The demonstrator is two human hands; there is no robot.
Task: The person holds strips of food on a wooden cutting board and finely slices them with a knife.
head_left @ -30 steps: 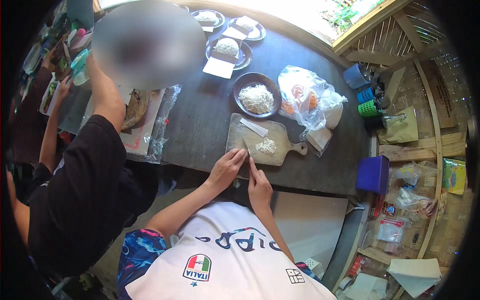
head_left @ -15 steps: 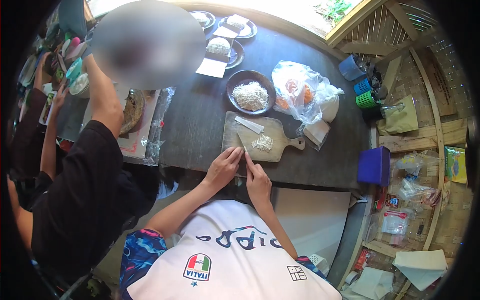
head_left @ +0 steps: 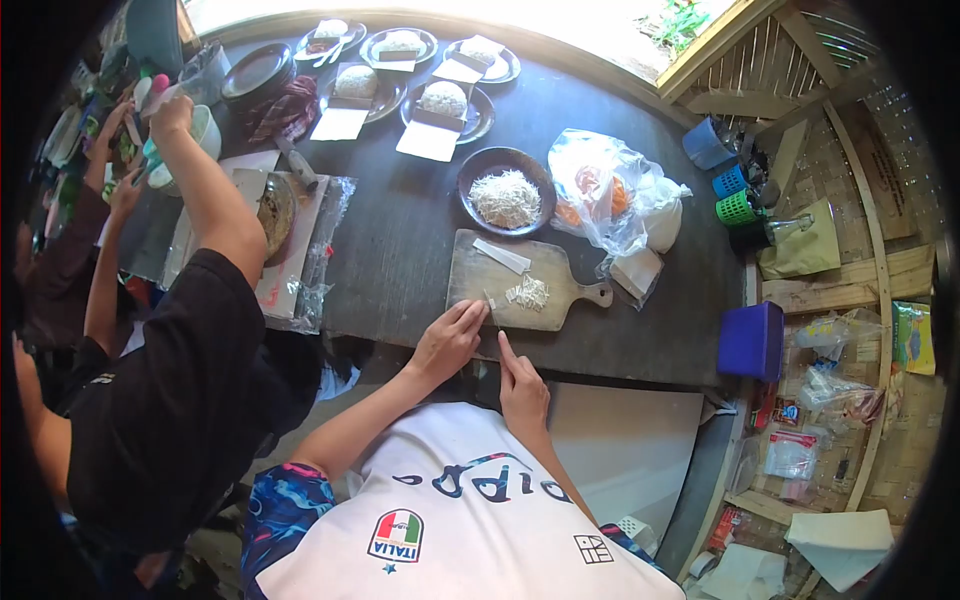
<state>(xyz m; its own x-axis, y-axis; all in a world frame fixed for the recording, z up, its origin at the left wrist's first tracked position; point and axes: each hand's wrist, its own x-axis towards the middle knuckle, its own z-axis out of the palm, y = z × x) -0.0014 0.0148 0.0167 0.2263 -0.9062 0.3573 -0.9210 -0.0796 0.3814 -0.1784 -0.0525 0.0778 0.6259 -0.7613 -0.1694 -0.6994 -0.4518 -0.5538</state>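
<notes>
A wooden cutting board (head_left: 555, 258) lies near the table's front edge. On its left edge rests my left hand (head_left: 448, 338), fingers pinched around a small white piece (head_left: 487, 300) that they mostly hide. My right hand (head_left: 522, 388) grips a knife (head_left: 495, 315), index finger stretched along it and the blade close to my left fingertips. Much of the knife is hard to make out. Cut white strips (head_left: 528, 292) are heaped on the board, below a flat white slab (head_left: 501, 254). Behind the board stands a dark bowl (head_left: 548, 190) filled with white shreds (head_left: 505, 201).
A plastic bag (head_left: 590, 165) with orange contents sits right of the bowl. Several plates with white rice mounds (head_left: 441, 98) stand at the back. On the left, a co-worker's arm (head_left: 215, 190) reaches over the table. A purple bin (head_left: 750, 340) is at right.
My right hand has drawn slightly back toward me, away from my left fingers. The co-worker has leaned left, uncovering plates and a cloth. The view has shifted a little.
</notes>
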